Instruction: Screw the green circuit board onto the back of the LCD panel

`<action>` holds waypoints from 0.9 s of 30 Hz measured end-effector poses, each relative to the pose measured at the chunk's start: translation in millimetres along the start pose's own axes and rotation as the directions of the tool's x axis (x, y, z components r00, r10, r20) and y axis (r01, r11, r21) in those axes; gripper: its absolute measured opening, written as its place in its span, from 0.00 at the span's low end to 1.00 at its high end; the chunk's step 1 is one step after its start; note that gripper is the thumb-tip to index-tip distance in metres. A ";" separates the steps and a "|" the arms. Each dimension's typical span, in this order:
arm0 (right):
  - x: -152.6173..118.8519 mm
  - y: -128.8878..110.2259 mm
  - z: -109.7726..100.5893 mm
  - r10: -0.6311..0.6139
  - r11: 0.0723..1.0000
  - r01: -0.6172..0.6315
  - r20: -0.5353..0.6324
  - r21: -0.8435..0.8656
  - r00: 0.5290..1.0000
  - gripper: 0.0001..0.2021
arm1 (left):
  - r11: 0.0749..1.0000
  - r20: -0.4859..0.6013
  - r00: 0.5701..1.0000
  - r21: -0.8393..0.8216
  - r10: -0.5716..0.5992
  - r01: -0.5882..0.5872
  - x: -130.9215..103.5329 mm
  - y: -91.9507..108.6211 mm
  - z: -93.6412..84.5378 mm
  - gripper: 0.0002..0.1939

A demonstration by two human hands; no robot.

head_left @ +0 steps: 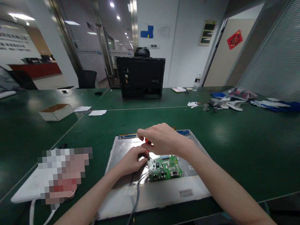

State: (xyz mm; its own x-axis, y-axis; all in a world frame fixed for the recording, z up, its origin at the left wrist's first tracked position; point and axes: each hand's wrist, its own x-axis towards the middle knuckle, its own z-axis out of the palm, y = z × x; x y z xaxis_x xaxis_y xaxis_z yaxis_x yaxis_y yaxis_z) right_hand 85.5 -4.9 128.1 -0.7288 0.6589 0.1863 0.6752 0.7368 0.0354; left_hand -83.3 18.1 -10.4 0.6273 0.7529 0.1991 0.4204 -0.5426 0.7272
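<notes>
A silvery flat display panel [159, 196] lies on the green table, with a blue strip [128, 136] along its far edge. On it sits a green circuit board [167, 169] with chips and connectors. My right hand [165, 138] is closed around an orange-handled screwdriver [147, 141], held upright over the board's far left corner. Beside that corner, my left hand [131, 159] has its thumb and fingertips pinched close to the screwdriver's lower end; what they grip is too small to make out. A grey cable [137, 198] runs from the board's left side past the panel's near edge.
To the left are a white device [28, 188] with a white cord and a blurred pinkish item [68, 171]. Farther back stand an open box [56, 112] and a black monitor housing [142, 76]. Tools, bags and scraps [234, 100] lie at the right, near a bottle [197, 82].
</notes>
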 end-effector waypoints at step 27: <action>-8.4 5.3 -8.1 -0.002 0.999 0.000 0.049 0.037 0.999 0.13 | 1.000 -0.018 1.000 0.009 0.025 -0.025 -0.2 -1.7 -0.5 0.08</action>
State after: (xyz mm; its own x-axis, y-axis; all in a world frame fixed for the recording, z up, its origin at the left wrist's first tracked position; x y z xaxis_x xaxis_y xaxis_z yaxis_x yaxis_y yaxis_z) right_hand 96.1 -7.7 134.7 -0.7348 0.6642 0.1378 0.6704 0.7420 -0.0012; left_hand -84.4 19.1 -11.3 0.6260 0.7456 0.2287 0.4103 -0.5642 0.7164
